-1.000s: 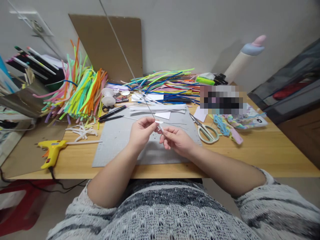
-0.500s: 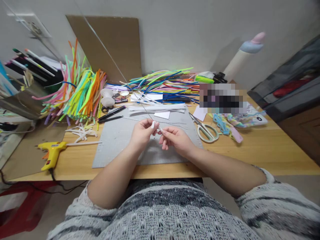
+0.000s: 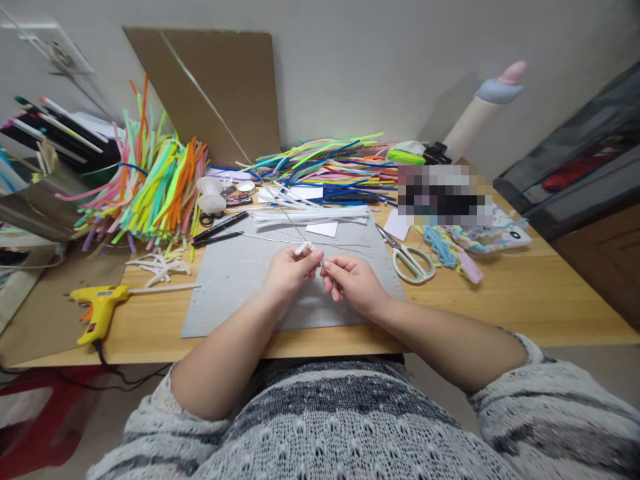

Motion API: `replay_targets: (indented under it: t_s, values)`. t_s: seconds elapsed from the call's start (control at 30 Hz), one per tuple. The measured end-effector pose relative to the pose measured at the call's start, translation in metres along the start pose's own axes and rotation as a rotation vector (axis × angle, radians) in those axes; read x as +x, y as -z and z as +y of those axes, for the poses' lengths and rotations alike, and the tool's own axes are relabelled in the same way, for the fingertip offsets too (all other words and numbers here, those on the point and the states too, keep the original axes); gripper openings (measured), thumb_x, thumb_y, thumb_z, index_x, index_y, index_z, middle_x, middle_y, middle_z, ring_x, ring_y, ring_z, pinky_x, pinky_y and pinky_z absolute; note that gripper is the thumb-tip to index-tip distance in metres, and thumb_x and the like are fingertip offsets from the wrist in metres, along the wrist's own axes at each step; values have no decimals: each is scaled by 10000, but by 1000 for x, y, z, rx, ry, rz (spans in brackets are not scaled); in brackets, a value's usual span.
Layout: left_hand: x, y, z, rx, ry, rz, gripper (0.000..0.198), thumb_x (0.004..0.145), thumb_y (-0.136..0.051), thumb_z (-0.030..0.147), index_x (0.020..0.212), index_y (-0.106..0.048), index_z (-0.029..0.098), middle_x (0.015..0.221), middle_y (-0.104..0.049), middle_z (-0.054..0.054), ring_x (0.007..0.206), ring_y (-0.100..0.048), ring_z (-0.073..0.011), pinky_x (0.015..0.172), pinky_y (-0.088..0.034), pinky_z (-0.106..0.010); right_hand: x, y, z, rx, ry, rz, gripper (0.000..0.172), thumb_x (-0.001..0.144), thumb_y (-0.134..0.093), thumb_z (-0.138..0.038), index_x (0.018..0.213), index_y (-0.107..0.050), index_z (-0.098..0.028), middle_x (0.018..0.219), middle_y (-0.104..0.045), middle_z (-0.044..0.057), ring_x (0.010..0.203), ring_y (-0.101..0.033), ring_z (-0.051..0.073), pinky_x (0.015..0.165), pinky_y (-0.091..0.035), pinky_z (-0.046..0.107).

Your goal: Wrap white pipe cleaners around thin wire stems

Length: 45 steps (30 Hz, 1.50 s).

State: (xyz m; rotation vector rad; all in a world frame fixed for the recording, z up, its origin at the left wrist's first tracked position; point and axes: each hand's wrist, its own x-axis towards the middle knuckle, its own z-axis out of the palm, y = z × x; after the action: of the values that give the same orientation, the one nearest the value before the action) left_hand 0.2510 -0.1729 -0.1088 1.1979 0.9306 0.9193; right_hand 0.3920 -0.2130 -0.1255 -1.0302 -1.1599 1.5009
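Note:
Over the grey mat (image 3: 235, 293), my left hand (image 3: 290, 272) pinches a short white pipe-cleaner piece (image 3: 303, 248) wound on a long thin metal wire (image 3: 220, 123). The wire runs up and to the left, past the cardboard sheet (image 3: 220, 87). My right hand (image 3: 353, 283) is closed in a pinch right beside it, fingertips on the white piece's other end. Both hands hover just above the mat's middle.
Piles of coloured pipe cleaners lie at the back left (image 3: 150, 187) and back centre (image 3: 330, 167), with white ones (image 3: 315, 215) before them. A yellow glue gun (image 3: 100, 310) lies left, scissors (image 3: 410, 257) right, black pens (image 3: 220, 228) behind the mat. A patterned phone (image 3: 500, 237) sits far right.
The long wire has swung leftward, its far end tilting toward the cardboard. The white piece between my fingertips has turned, and both hands shifted slightly.

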Motion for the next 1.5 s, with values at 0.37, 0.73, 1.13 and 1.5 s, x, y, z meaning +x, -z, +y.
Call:
replay_targets:
  t_s: [0.37,0.73,1.13,1.5]
  values:
    - [-1,-8,-2,-175,56,-50,324,646,-729,377,628,-509,139,509,-512,38,463,-480,-59,512,-387,-201,1,-4,-1,27,-19,58,275,798,-553,-405,698,-569,-149,480,-554,-41,321,-438,40,327,-292,151]
    - [3,-4,-4,-233,14,46,333,647,-733,404,663,-560,120,543,-580,0,489,-551,-87,523,-453,-217,1,-2,2,19,-28,44,270,801,-563,-407,709,-562,-153,481,-560,-47,326,-448,38,337,-298,146]
    - [-1,-11,-3,-316,74,15,309,606,-770,329,680,-550,125,589,-583,14,519,-558,-71,545,-446,-198,4,-1,-2,-1,6,45,287,800,-559,-421,703,-572,-151,482,-549,-41,333,-436,39,340,-294,152]
    - [-1,-11,-7,-301,29,-54,290,635,-749,302,606,-509,142,569,-573,11,511,-522,-74,522,-404,-205,1,-3,-4,212,-49,-22,248,762,-596,-379,674,-574,-149,433,-522,-59,290,-355,24,321,-226,158]
